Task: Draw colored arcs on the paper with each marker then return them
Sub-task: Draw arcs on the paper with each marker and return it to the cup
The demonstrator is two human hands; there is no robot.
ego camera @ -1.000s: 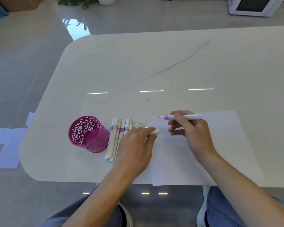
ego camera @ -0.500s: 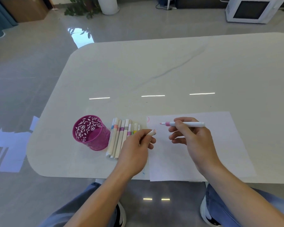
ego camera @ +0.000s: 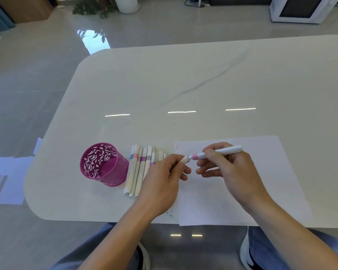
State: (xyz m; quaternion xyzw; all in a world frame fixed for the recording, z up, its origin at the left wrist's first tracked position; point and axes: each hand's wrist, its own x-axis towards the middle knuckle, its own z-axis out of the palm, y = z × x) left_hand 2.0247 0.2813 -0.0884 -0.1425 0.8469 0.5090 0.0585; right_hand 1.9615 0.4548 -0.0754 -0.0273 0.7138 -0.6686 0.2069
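Where the surface (ego camera: 183,84) stretches left of the left hand (ego camera: 164,176), cup (ego camera: 103,164): magenta, perforated, upright, well to that hand's left.
Loose markers (ego camera: 139,168): white barrels with coloured bands, side by side between the cup and the left hand, the nearest ones partly hidden under it.
Left hand: thumb and forefinger pinch a white cap (ego camera: 185,159).
Cap: meets the pink marker (ego camera: 220,152) at its tip; whether it is seated cannot be told.
Pink marker: roughly level, tip toward the left hand.
Right hand (ego camera: 228,168): fingers curled round the marker's barrel.
Paper (ego camera: 261,172): white sheet beneath the right hand; a small pink arc (ego camera: 176,146) lies just beyond the left fingertips.
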